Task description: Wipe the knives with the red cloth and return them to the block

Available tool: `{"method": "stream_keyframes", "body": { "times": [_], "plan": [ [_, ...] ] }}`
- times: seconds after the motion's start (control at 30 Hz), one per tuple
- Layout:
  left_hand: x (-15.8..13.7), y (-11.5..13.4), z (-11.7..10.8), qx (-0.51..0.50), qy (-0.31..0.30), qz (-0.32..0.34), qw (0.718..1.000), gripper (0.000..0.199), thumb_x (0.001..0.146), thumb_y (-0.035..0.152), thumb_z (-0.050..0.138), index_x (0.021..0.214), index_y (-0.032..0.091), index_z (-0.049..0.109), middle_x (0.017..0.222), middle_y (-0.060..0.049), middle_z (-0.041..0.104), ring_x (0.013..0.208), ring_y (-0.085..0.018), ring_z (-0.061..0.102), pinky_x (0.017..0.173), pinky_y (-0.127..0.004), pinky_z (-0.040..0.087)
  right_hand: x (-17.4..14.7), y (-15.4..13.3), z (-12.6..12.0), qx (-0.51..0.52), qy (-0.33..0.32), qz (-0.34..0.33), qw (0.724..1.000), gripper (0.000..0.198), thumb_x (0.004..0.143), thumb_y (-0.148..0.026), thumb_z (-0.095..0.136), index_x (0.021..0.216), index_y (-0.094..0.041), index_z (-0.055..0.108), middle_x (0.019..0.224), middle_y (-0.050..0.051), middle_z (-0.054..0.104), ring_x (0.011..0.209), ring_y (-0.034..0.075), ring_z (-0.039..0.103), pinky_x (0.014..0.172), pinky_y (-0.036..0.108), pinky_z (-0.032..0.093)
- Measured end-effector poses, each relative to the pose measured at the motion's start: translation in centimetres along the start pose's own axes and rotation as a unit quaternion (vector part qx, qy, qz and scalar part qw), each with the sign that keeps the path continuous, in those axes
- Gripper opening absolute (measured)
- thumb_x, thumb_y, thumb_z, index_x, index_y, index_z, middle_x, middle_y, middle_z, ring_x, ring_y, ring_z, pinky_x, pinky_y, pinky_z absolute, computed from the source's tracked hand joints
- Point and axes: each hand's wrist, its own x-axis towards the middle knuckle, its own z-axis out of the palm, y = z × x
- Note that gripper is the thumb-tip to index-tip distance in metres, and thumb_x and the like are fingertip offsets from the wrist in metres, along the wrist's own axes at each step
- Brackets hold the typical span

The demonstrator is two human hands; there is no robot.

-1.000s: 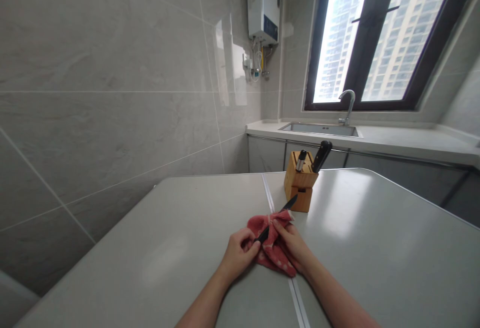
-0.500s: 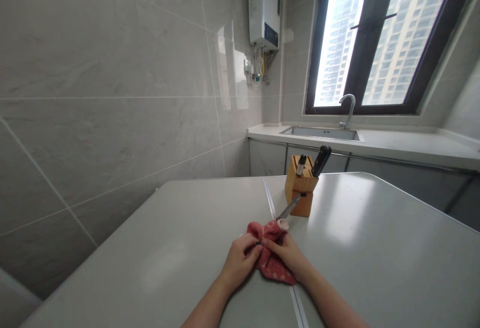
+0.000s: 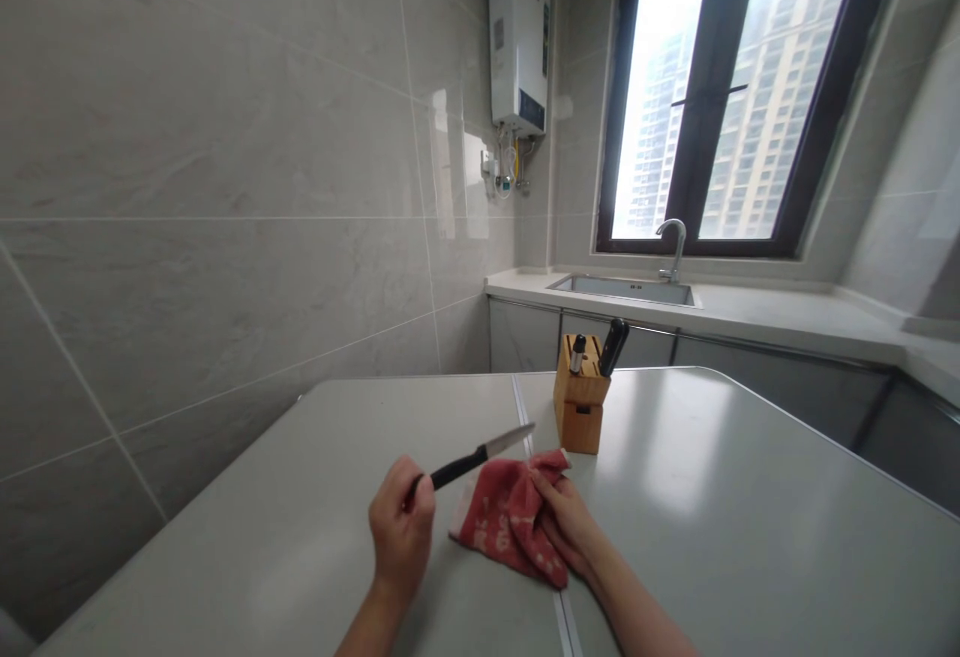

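My left hand (image 3: 403, 522) is closed around the black handle of a knife (image 3: 471, 459). The blade points right and slightly up, bare and apart from the cloth below it. A red cloth (image 3: 506, 517) with pale lettering and a whitish edge hangs bunched over the table. My right hand (image 3: 566, 517) pinches its upper right part between thumb and fingers. Just beyond the cloth stands a wooden knife block (image 3: 581, 427), holding a black-handled knife (image 3: 614, 347) and a second tool with a black-and-silver handle (image 3: 577, 353).
The pale table (image 3: 300, 527) has a metal seam running down its middle. Behind it are a counter (image 3: 780, 309) with a sink (image 3: 626, 289) and a faucet (image 3: 677, 247). A white water heater (image 3: 517, 37) hangs on the tiled wall, left of a dark-framed window.
My left hand has drawn the knife left and up, out of the cloth, so its handle and blade now show. The cloth has spread open and stays in my right hand. The view has shifted slightly.
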Motion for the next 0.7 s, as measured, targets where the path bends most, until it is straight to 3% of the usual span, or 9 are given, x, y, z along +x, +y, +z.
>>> {"method": "stream_keyframes", "body": {
  "times": [0.13, 0.23, 0.3, 0.4, 0.57, 0.7],
  "plan": [
    [7.7, 5.2, -2.1, 0.034, 0.101, 0.081, 0.991, 0.031, 0.086, 0.018, 0.051, 0.058, 0.021, 0.036, 0.058, 0.007, 0.03, 0.052, -0.01, 0.031, 0.051, -0.024, 0.027, -0.2, 0.4, -0.1, -0.047, 0.006, 0.01, 0.999, 0.039, 0.061, -0.041, 0.085, 0.087, -0.018, 0.066, 0.083, 0.005, 0.073, 0.084, 0.025, 0.069, 0.086, 0.04, 0.051],
    [13.5, 9.4, -1.0, 0.058, 0.115, 0.134, 0.983, 0.035, 0.084, 0.021, 0.052, 0.055, 0.021, 0.031, 0.056, 0.007, 0.028, 0.051, -0.009, 0.029, 0.051, -0.024, 0.025, -0.3, 0.6, -0.1, -0.076, 0.016, 0.0, 0.997, 0.041, 0.06, -0.041, 0.085, 0.089, -0.018, 0.066, 0.086, 0.005, 0.073, 0.087, 0.025, 0.069, 0.088, 0.039, 0.05],
    [16.5, 11.6, 1.3, 0.062, 0.081, 0.155, 0.983, 0.035, 0.084, 0.025, 0.052, 0.055, 0.02, 0.033, 0.056, 0.007, 0.031, 0.052, -0.009, 0.032, 0.052, -0.023, 0.027, -0.3, 0.6, -0.2, -0.08, 0.016, -0.003, 0.997, 0.041, 0.06, -0.042, 0.085, 0.088, -0.018, 0.066, 0.087, 0.005, 0.074, 0.087, 0.026, 0.069, 0.088, 0.04, 0.05],
    [19.1, 13.9, 6.3, 0.087, -0.018, 0.174, 0.981, 0.033, 0.085, 0.029, 0.051, 0.055, 0.019, 0.043, 0.059, 0.004, 0.043, 0.055, -0.01, 0.039, 0.055, -0.023, 0.029, -0.1, 0.7, -0.4, -0.09, 0.005, -0.009, 0.996, 0.038, 0.062, -0.042, 0.084, 0.088, -0.018, 0.067, 0.088, 0.006, 0.074, 0.086, 0.026, 0.069, 0.088, 0.041, 0.05],
    [19.7, 15.3, 14.0, 0.158, -0.163, 0.169, 0.959, 0.03, 0.087, 0.034, 0.049, 0.065, 0.018, 0.06, 0.07, -0.001, 0.061, 0.061, -0.013, 0.05, 0.055, -0.025, 0.03, 0.0, 0.8, -0.6, -0.097, 0.008, -0.018, 0.995, 0.039, 0.06, -0.043, 0.085, 0.084, -0.019, 0.067, 0.086, 0.007, 0.074, 0.083, 0.027, 0.069, 0.086, 0.042, 0.05],
    [19.2, 15.2, 16.8, 0.2, -0.212, 0.148, 0.945, 0.028, 0.088, 0.036, 0.049, 0.074, 0.019, 0.067, 0.079, -0.004, 0.068, 0.067, -0.017, 0.058, 0.056, -0.026, 0.033, -0.2, 0.7, -0.4, -0.086, -0.002, -0.018, 0.996, 0.043, 0.06, -0.046, 0.084, 0.087, -0.018, 0.066, 0.087, 0.008, 0.074, 0.086, 0.029, 0.069, 0.088, 0.045, 0.05]
  ]
}}
